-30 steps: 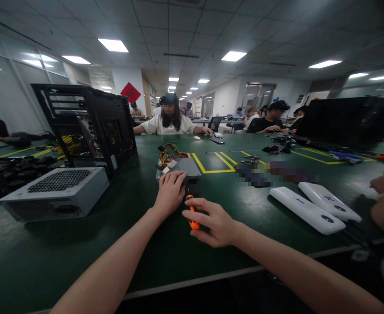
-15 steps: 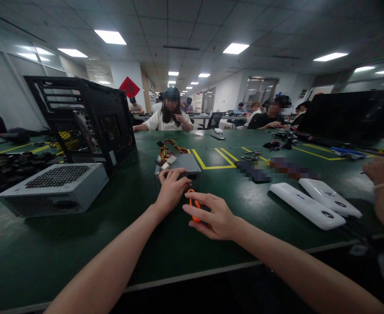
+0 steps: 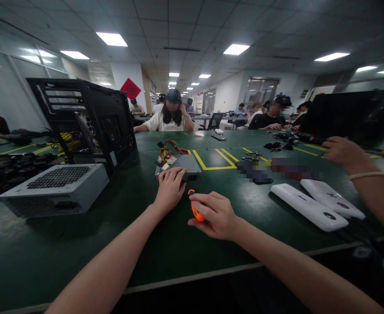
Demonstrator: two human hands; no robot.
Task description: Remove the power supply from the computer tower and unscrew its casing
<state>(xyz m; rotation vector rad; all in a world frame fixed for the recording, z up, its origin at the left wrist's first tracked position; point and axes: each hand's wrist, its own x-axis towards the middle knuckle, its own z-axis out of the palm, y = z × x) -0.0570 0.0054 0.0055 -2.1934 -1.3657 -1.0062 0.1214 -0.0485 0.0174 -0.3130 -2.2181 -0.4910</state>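
A grey computer power supply (image 3: 187, 165) sits on the green table, its bundle of coloured cables (image 3: 170, 152) lying on top at the back. My left hand (image 3: 171, 185) is closed over its near left part, fingers bent onto the casing and steadying it. Just in front of the unit, my right hand (image 3: 216, 216) is closed around the orange-and-black handle of a screwdriver (image 3: 196, 211). The handle points up toward the power supply; its shaft and tip cannot be made out.
A second power supply (image 3: 61, 185) and an open black computer case (image 3: 90, 122) stand at left. Two white power banks (image 3: 309, 207) lie at right, near another person's arm (image 3: 358, 163). Behind are a dark monitor (image 3: 348, 115), loose cables (image 3: 281, 144) and seated people.
My right fingers have closed around the orange handle, which has turned a little. My left hand has settled flatter on the power supply. The other person's hand at right has moved inward.
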